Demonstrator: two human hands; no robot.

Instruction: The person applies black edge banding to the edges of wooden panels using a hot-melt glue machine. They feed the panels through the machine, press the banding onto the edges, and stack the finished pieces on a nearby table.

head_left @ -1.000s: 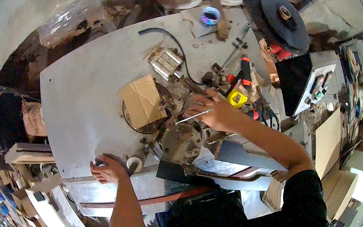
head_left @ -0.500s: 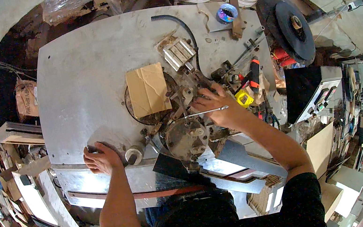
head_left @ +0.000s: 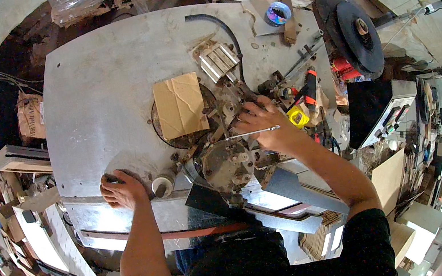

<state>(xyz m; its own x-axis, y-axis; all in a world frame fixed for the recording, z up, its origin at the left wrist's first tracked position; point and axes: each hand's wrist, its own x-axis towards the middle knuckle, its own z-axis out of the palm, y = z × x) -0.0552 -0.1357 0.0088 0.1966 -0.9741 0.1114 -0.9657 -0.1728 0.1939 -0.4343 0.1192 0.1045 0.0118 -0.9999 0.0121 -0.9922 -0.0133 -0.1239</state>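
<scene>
My left hand [head_left: 124, 190] rests at the front edge of the metal table [head_left: 101, 110], its fingers curled round a small dark thing [head_left: 112, 179] that is mostly hidden. Just right of it stands a pale cylindrical metal part [head_left: 164, 185]. Over the grimy metal mechanism [head_left: 226, 165] mid-table, my right hand [head_left: 266, 124] has bent fingers closed about a part beneath them. What they grip is hidden. A thin shiny metal rod [head_left: 241, 135] crosses that hand near the thumb; I cannot tell whether it is held. Behind the mechanism, a cardboard piece [head_left: 180, 105] lies on a dark round plate [head_left: 158, 126].
Right of my right hand lie a yellow tape measure [head_left: 298, 116] and an orange-and-black tool [head_left: 311, 86]. A metal block [head_left: 219, 62] and black hose [head_left: 236, 43] are farther back. A blue tape roll [head_left: 277, 14] sits back right, beside a large dark reel [head_left: 357, 30].
The view has shifted very slightly. Both hands keep nearly the same places and grips.
</scene>
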